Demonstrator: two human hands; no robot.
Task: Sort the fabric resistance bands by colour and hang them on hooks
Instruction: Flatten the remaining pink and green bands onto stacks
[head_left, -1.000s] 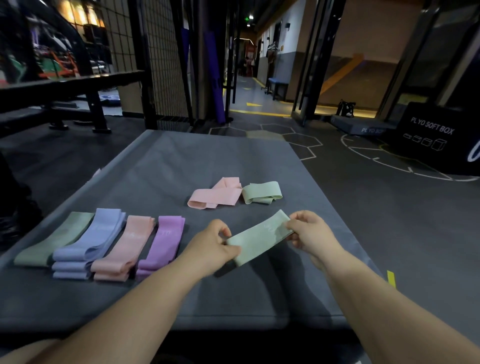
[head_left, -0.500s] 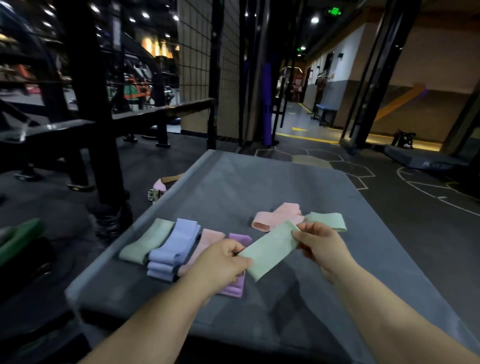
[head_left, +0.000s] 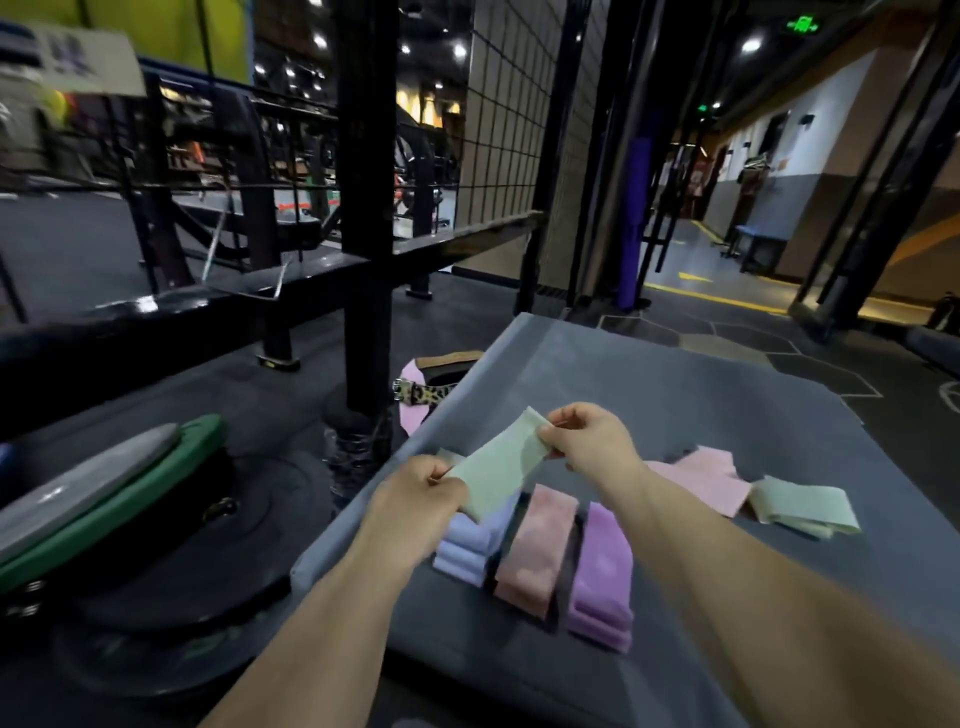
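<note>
Both my hands hold one pale green band (head_left: 501, 470) stretched flat above the left side of the grey mat (head_left: 727, 405). My left hand (head_left: 415, 501) pinches its near end and my right hand (head_left: 587, 439) pinches its far end. Under it lie sorted piles: lilac-blue bands (head_left: 475, 545), peach-pink bands (head_left: 537, 553) and purple bands (head_left: 602, 577). The green pile is almost wholly hidden behind my left hand and the held band. At the right lie a loose pink band (head_left: 701, 475) and a loose green band (head_left: 802, 506).
A black steel rack post (head_left: 366, 208) stands just left of the mat, with a wire grid panel (head_left: 511, 114) behind. Weight plates (head_left: 171, 571) and a green-rimmed pad (head_left: 109, 499) lie on the floor at left. A pink leopard-print belt (head_left: 423, 392) sits by the mat's edge.
My view has swung left and up toward the rack. Both hands have carried the green band leftward over the sorted piles, and it now covers the green pile.
</note>
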